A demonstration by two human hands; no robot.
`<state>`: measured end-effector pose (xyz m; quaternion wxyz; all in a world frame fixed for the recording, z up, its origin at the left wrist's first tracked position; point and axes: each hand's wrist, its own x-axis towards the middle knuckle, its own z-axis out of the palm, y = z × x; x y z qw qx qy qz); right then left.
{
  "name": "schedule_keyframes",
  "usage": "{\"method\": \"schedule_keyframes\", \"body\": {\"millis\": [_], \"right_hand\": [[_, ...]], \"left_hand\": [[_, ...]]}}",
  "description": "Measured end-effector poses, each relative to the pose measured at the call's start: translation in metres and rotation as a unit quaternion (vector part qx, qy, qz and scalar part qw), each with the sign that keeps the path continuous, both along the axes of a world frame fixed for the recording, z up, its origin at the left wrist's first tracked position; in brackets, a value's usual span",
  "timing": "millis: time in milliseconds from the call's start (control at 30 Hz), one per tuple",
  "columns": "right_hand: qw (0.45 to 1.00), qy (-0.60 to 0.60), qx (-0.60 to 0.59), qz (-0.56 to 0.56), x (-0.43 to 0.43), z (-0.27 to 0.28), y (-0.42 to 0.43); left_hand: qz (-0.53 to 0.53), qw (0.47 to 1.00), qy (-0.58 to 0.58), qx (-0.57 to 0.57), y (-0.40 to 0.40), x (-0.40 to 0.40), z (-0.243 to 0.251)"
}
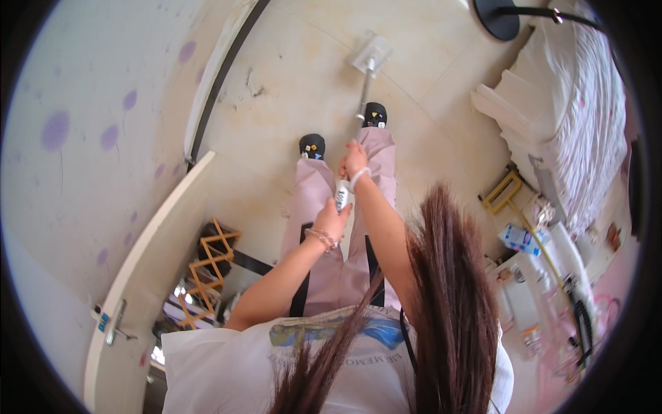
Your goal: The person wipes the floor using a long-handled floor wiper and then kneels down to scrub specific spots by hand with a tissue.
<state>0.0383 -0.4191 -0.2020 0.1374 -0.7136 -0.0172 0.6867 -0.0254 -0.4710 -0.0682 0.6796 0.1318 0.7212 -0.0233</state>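
A flat mop or similar floor tool reaches from my hands out over the cream tiled floor [310,93]. Its pale rectangular head [372,54] lies flat on the tiles and looks blurred. My right hand [355,160] grips the grey pole [365,98] at its lower stretch, above the white handle [342,194]. Closer to my body, my left hand [332,221] is wrapped around that handle, which bears dark writing. Both of my feet, in black clogs [312,146] with small charms, stand near the pole. Dark tangled debris [254,88] lies on the floor left of the mop head.
At left, an open white door [155,248] stands beside a folding wooden lattice rack [212,269]. A bed with a white ruffled skirt [584,124] fills the right side. Nearby are a yellow-framed tool [504,194], a blue-white packet [521,239] and a black round base [497,19].
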Motion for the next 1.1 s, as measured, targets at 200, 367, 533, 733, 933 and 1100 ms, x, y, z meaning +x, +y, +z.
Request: {"method": "schedule_keyframes", "body": {"millis": [200,367,533,733,933,1100], "right_hand": [[0.991,-0.044,-0.004,-0.124,0.055,0.001,-0.068],[0.98,-0.062,-0.069,-0.176,0.066,0.004,-0.104],[0.991,-0.062,-0.072,-0.092,0.07,-0.045,-0.13],[0.995,-0.081,-0.059,-0.018,0.023,-0.053,-0.128],[0.996,0.011,-0.031,0.08,-0.056,-0.057,-0.084],[0.992,0.1,0.003,0.073,-0.113,-0.039,-0.059]], "left_hand": [[-0.198,0.972,0.003,0.127,-0.075,0.025,-0.016],[-0.238,0.966,-0.018,0.097,-0.105,0.034,-0.026],[-0.181,0.982,-0.047,-0.013,-0.11,0.04,-0.05],[-0.077,0.996,-0.018,-0.031,-0.136,0.007,-0.07],[0.075,0.996,0.035,-0.034,-0.109,-0.034,-0.067],[0.189,0.98,0.065,-0.017,-0.08,-0.068,-0.051]]}}
